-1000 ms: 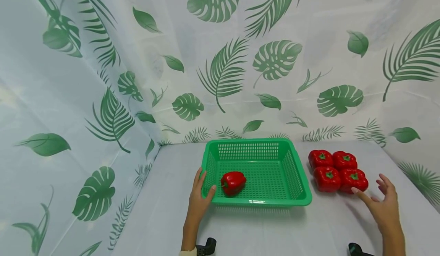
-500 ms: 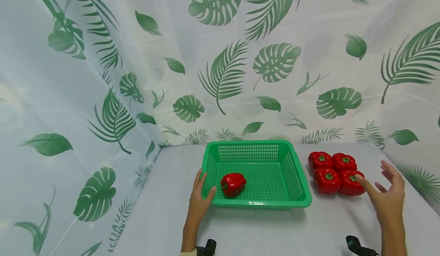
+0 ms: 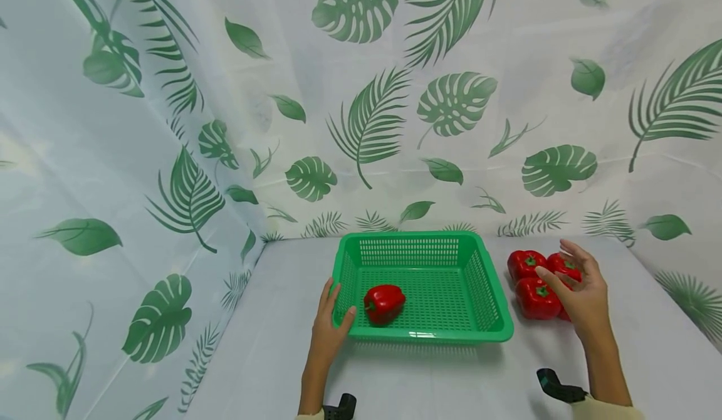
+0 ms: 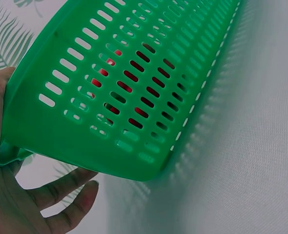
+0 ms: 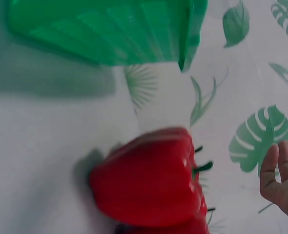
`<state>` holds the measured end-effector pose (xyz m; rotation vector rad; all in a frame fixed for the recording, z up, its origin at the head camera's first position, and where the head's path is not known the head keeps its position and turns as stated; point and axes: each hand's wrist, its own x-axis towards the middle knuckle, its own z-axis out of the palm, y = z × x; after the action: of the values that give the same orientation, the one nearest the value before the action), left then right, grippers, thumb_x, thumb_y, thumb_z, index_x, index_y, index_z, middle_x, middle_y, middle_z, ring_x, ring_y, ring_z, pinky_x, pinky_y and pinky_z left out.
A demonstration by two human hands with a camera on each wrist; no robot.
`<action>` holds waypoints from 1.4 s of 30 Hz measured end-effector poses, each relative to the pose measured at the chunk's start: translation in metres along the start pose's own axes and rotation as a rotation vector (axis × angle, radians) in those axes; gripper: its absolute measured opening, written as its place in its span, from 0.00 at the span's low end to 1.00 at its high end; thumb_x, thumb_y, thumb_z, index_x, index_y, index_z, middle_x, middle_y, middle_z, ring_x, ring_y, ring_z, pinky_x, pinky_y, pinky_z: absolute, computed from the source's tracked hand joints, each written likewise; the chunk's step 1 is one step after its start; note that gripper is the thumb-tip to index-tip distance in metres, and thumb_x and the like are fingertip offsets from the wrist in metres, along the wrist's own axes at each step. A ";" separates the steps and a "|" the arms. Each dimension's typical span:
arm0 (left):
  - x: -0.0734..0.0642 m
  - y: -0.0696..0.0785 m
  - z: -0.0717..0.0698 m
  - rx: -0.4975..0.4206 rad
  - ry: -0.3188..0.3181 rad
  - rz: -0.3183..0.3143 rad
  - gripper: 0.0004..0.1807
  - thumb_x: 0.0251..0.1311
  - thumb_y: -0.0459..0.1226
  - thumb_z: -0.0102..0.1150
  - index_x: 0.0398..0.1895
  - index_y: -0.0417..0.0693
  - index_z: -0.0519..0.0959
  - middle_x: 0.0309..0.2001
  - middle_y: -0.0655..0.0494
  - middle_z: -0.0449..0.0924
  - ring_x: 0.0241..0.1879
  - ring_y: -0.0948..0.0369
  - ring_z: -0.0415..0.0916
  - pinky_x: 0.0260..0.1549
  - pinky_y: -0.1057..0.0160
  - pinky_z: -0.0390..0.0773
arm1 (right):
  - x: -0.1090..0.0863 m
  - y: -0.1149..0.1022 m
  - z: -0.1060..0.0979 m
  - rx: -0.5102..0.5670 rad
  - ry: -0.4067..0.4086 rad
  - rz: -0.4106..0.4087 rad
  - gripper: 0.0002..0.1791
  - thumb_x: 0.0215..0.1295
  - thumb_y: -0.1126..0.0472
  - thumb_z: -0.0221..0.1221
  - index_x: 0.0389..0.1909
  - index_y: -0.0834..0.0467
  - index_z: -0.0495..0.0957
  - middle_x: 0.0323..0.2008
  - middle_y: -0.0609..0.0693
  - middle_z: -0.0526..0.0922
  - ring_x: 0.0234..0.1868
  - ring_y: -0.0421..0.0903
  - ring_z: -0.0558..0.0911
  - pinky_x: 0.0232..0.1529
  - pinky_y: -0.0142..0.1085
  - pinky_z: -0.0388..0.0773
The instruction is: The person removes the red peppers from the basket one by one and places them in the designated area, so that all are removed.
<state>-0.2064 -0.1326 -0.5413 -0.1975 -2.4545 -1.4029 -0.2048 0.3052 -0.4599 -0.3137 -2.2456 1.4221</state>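
Note:
My left hand (image 3: 328, 329) holds the near left corner of a green plastic basket (image 3: 429, 337), thumb at the front rim and fingers along the left side. A red bell pepper (image 3: 385, 304) lies on its side inside the basket, toward the left. Right of the basket, several red bell peppers (image 3: 538, 298) stand close together, green stems up. Over the right-hand ones hovers my right hand (image 3: 589, 298), thumb and fingers spread with nothing between them, partly hiding the front right pepper. In the right wrist view, a bell pepper (image 5: 146, 180) fills the lower middle, fingers apart from it at right.
A white cloth (image 3: 254, 345) covers the table. Behind it and at the left hang white sheets (image 3: 389, 210) printed with green leaves. Each wrist wears a black strapped device (image 3: 558, 387). A narrow strip of table separates the basket from the peppers.
My right hand rose a little off the right side of the peppers, then moved left over them. My left hand, the basket and the peppers stay put.

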 end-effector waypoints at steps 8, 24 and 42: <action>0.001 -0.001 0.000 0.004 0.001 -0.003 0.34 0.67 0.47 0.57 0.73 0.45 0.62 0.78 0.52 0.50 0.76 0.49 0.51 0.67 0.40 0.61 | 0.010 -0.013 0.022 0.085 -0.165 -0.140 0.40 0.63 0.57 0.64 0.74 0.41 0.58 0.67 0.45 0.72 0.51 0.23 0.74 0.43 0.17 0.74; 0.001 -0.003 0.001 0.005 0.003 0.002 0.35 0.67 0.50 0.56 0.73 0.46 0.62 0.78 0.53 0.50 0.76 0.49 0.51 0.67 0.40 0.61 | 0.028 -0.034 0.053 0.033 -0.806 -0.242 0.36 0.67 0.57 0.61 0.73 0.57 0.57 0.67 0.63 0.67 0.64 0.69 0.70 0.51 0.50 0.81; -0.002 0.002 0.000 -0.020 -0.014 -0.025 0.36 0.67 0.49 0.56 0.74 0.46 0.61 0.78 0.56 0.48 0.77 0.50 0.48 0.67 0.38 0.59 | 0.062 -0.058 0.102 0.078 -1.216 -0.083 0.37 0.66 0.57 0.62 0.73 0.52 0.58 0.70 0.65 0.62 0.63 0.59 0.75 0.52 0.48 0.81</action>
<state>-0.2043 -0.1317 -0.5403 -0.1823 -2.4632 -1.4421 -0.3063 0.2256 -0.4283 0.9133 -2.9684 1.9239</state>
